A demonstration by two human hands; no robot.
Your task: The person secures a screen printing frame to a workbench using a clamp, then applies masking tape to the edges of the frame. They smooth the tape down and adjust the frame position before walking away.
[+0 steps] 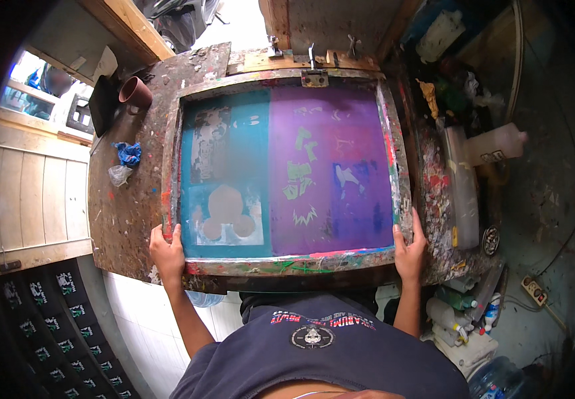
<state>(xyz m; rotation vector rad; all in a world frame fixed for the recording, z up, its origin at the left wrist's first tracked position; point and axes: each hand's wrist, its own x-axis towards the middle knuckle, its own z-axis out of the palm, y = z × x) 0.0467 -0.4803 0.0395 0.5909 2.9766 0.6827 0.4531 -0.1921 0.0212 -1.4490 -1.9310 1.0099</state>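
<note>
A paint-stained screen printing frame lies in front of me, its far edge at a metal hinge clamp. Its mesh is teal on the left, with pale rounded stencil shapes, and purple on the right, with green and light blue shapes. My left hand grips the near left corner, thumb on top and fingers around the outer side. At the near right corner my right hand closes on the frame's side rail in the same way. What lies under the mesh is hidden.
On the worn wooden table stand a brown mug and crumpled blue plastic. To the right are a translucent bottle, paint-crusted clutter and a power strip. Printed black pieces lie in rows at lower left.
</note>
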